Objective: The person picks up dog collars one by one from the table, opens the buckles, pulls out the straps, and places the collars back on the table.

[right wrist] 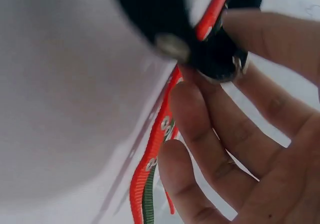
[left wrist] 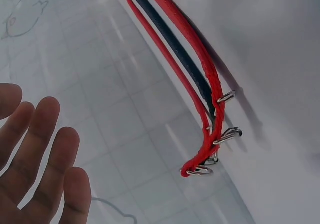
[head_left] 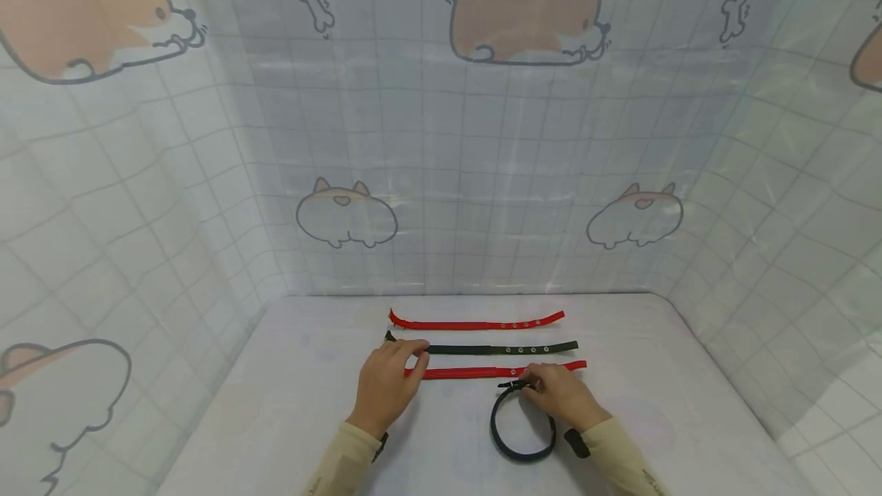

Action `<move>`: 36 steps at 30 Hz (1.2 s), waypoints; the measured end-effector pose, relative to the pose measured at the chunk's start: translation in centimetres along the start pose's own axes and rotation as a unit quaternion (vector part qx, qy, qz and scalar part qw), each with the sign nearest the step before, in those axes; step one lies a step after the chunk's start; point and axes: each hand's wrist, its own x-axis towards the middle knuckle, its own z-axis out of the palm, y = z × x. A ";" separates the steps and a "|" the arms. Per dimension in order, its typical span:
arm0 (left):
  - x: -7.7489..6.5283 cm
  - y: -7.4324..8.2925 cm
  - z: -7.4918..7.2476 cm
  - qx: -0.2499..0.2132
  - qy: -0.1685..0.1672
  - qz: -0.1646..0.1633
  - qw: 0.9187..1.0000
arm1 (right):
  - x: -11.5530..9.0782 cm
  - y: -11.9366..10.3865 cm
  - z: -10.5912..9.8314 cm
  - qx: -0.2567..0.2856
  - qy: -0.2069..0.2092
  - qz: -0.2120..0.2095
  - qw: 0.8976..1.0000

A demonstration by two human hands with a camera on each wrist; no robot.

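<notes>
A black collar (head_left: 521,456), buckled into a loop, stands at the front right. At its buckle my right hand (head_left: 561,396) pinches it between thumb and index finger; in the right wrist view the collar (right wrist: 157,13) is blurred and the other fingers (right wrist: 190,111) are spread. My left hand (head_left: 387,383) hovers near the left ends of the flat collars, its fingers (left wrist: 42,129) extended and holding nothing. Beneath and between the hands lies a near red collar (head_left: 462,373). Behind it are a dark green collar (head_left: 462,350) and a far red collar (head_left: 451,325).
The flat collars lie in parallel across the white tabletop (head_left: 276,404), with metal-rimmed holes toward their right ends. Metal rings and buckles show at their left ends in the left wrist view. A grid-patterned sheet (head_left: 482,136) with cartoon dogs surrounds the table's back and sides.
</notes>
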 end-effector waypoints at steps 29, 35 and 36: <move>1.6 5.0 2.0 -0.109 -0.158 0.037 0.981 | -0.5 -6.0 -2.6 0.150 0.134 -0.133 0.970; 1.7 5.5 2.4 -0.111 -0.150 0.040 0.982 | -0.2 -6.7 -2.7 0.154 0.121 -0.129 0.972; 1.7 5.5 2.4 -0.111 -0.148 0.040 0.982 | -0.2 -6.7 -2.7 0.151 0.117 -0.127 0.973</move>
